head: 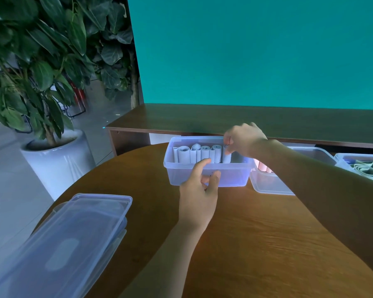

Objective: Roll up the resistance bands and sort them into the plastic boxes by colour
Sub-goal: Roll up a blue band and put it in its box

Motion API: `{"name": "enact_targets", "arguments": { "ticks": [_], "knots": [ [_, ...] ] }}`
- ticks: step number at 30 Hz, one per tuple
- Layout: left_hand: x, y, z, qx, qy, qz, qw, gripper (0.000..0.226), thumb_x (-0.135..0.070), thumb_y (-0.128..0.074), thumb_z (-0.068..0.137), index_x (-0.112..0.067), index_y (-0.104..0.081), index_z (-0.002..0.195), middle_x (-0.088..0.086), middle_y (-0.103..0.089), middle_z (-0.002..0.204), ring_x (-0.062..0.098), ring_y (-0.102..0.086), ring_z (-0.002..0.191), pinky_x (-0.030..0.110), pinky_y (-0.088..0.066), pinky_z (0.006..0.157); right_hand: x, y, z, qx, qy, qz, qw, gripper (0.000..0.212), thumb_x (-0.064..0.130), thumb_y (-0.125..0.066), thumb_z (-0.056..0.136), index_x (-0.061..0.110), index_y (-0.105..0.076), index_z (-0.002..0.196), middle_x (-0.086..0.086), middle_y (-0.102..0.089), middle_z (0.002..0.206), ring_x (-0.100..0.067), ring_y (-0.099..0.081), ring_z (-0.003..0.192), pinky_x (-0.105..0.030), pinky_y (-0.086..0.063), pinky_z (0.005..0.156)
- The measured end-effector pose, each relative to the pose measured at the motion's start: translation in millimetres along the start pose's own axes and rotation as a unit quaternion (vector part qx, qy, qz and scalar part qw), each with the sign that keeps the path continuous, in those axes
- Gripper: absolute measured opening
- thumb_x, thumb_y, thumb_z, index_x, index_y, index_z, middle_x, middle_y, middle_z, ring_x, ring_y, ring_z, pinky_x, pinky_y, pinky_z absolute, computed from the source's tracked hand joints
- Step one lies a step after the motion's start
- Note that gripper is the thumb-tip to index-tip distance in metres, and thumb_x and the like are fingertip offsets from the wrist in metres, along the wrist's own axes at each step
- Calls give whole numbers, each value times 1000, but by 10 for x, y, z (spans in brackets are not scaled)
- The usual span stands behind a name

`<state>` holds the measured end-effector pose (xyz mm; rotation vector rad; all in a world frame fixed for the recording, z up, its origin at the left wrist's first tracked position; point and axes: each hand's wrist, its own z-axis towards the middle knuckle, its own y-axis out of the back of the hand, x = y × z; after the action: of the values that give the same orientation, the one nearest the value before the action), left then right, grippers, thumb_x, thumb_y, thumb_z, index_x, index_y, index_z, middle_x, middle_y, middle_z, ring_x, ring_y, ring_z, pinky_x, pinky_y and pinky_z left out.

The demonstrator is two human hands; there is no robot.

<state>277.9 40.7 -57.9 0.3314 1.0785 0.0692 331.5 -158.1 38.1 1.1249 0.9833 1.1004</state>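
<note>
The right hand (243, 139) pinches an upright pale grey rolled band (226, 157) directly below it, at the clear plastic box's (209, 175) right end, while the left hand (199, 190) hovers empty, loosely curled, nearer the front wall

- The left hand (199, 190) reaches forward from a bare forearm, back of the hand up, fingers loosely curled with thumb and forefinger apart; whether the fingertips touch anything cannot be told.
- The right hand (243, 140) lies further forward and slightly to the right of the left hand, its bare forearm stretched in from the right side.
- Its wrist is bent downward, and the fingertips pinch a pale grey rolled resistance band (226, 157) just beneath them.
</note>
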Motion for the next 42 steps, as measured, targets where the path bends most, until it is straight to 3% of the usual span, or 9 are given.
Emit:
{"name": "enact_targets", "arguments": {
  "ticks": [3, 7, 12, 17, 23, 29, 36, 42],
  "knots": [
    [-1, 5, -2, 3, 2, -3, 1000, 43, -45, -59, 98, -32, -53, 139, -8, -70, 98, 6, -65, 91, 5, -47, 71, 20, 8, -2, 9, 4, 3, 1000, 26, 34, -75, 89, 25, -70, 113, 2, -71, 114, -25, -60, 108, -35, -36, 102],
    [-3, 7, -9, 9, 8, -3, 1000, 43, -44, -59, 98, -33, -52, 139, -8, -69, 94, 6, -64, 89, 5, -46, 70, 23, 5, 15, 36, 5, 62, 997, 23, 19, -79, 87, 17, -71, 108, -5, -70, 109, -28, -63, 97, -35, -53, 86],
    [-36, 5, -19, 20, 7, 2, 1000, 45, -44, -59, 97, -33, -50, 140, -9, -68, 95, 3, -64, 87, 3, -45, 67, -3, 46, 6, 44, 19, 57, 997, 29, 14, -78, 87, 16, -68, 114, -6, -68, 113, -28, -63, 97, -35, -53, 85],
    [-35, 8, -14, 25, 2, 7, 1000, 47, -44, -59, 97, -33, -48, 142, -9, -68, 102, 5, -64, 90, 5, -49, 69, 0, 70, -12, 56, 13, 39, 998, 35, 26, -80, 86, 17, -71, 118, -6, -70, 115, -29, -65, 101, -41, -56, 90],
    [-25, 9, -18, 27, 1, 10, 1000, 49, -45, -59, 97, -34, -47, 143, -11, -66, 104, 4, -64, 91, 10, -53, 71, 3, 108, -12, 44, -31, -1, 999, 37, 45, -77, 86, 16, -72, 108, -7, -67, 102, -30, -64, 89, -32, -49, 71],
    [-27, 0, -16, 27, -12, 11, 1000, 49, -44, -61, 96, -32, -46, 142, -13, -61, 112, 4, -63, 95, 15, -58, 76, 34, 28, 5, 11, -51, -54, 997, 46, 58, -67, 89, 13, -68, 98, -3, -58, 80, -28, -56, 82, -31, -36, 79],
    [-17, -5, -16, 31, -21, 4, 999, 51, -44, -62, 95, -32, -46, 142, -9, -63, 119, 7, -64, 97, 10, -54, 73, 76, -42, 58, -13, -79, -75, 994, 52, 62, -64, 89, 18, -45, 69, 0, -49, 68, -27, -55, 79, -37, -39, 97],
    [18, -12, -5, 31, -24, 0, 999, 51, -47, -60, 95, -33, -45, 142, -7, -63, 122, 11, -64, 100, 10, -55, 73, 45, -76, 84, -20, -79, -49, 995, 56, 66, -64, 86, 16, -47, 69, -2, -54, 70, -27, -57, 77, -34, -35, 80]
  ]
}}
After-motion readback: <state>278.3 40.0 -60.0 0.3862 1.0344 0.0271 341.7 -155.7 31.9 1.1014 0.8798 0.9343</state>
